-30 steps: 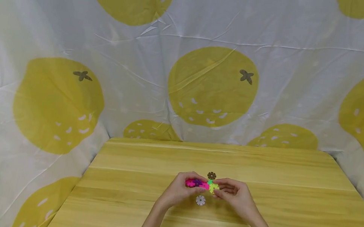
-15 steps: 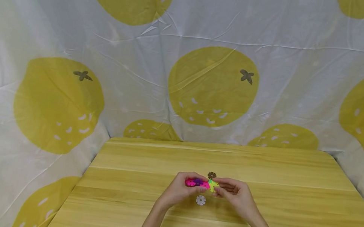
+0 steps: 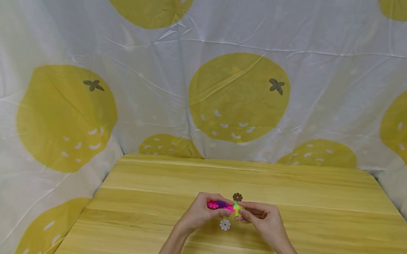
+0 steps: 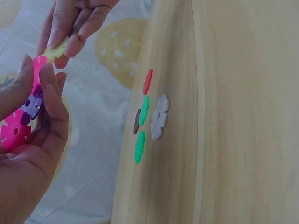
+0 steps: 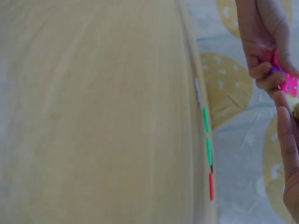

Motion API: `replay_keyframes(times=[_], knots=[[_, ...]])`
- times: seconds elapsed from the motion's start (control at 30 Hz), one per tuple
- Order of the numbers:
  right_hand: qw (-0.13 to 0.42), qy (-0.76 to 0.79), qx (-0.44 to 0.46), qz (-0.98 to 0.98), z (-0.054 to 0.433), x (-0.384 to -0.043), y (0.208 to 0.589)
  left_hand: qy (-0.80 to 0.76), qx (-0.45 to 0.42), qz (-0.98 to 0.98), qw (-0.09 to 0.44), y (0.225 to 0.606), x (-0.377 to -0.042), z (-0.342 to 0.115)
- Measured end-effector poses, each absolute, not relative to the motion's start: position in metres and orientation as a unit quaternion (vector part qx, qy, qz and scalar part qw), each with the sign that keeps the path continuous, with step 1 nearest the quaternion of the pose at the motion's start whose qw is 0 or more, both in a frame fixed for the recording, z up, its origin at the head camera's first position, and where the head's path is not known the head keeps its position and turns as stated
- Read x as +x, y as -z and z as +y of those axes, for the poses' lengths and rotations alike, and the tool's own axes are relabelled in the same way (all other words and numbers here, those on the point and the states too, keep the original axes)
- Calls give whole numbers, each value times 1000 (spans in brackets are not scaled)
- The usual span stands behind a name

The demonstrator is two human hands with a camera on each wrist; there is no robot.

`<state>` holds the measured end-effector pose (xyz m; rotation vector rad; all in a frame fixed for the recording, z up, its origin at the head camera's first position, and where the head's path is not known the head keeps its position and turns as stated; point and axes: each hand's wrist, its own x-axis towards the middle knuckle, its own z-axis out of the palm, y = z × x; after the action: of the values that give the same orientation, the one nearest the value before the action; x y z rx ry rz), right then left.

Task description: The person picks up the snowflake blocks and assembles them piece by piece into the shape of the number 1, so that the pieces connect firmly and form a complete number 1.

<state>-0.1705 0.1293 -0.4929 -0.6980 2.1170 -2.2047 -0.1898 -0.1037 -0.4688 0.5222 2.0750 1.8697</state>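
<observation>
Just above the table, my left hand (image 3: 205,210) grips a short chain of notched plastic discs. In the left wrist view the chain runs from a pink disc (image 4: 17,129) through a purple disc (image 4: 32,105) to a second pink disc (image 4: 38,70). My right hand (image 3: 267,223) pinches a yellow notched disc (image 4: 57,51) between thumb and fingers. The yellow disc meets the end of the second pink one; whether their slots are engaged is hidden by fingers. The right wrist view shows both hands close together, with the pink disc (image 5: 289,85) between them.
Loose notched discs lie on the wooden table (image 3: 139,216): a white disc (image 3: 225,224), a brown disc (image 3: 237,197), a red disc (image 4: 147,81), one green disc (image 4: 144,110) and another green disc (image 4: 139,147). A lemon-print cloth (image 3: 149,73) hangs behind the table.
The yellow disc has tilted and shows narrower between the right fingers, which have shifted slightly left. The left hand and its chain stay nearly still.
</observation>
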Motion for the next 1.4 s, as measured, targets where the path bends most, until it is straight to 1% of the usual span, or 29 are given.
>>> replay_keyframes(times=[0.3,0.57,0.87,1.17,1.4], knots=[[-9,717,-201,667,124,-167,492,-672,176,704,147,468,-189,-102],[0,716,-202,668,123,-167,492,-680,175,695,157,470,-190,-103],[16,707,-210,675,128,-167,487,-672,189,699,154,472,-191,-101],[-17,706,-192,681,123,-166,487,-682,173,694,150,468,-189,-99],[-21,708,-178,683,120,-164,485,-682,173,696,144,467,-188,-97]])
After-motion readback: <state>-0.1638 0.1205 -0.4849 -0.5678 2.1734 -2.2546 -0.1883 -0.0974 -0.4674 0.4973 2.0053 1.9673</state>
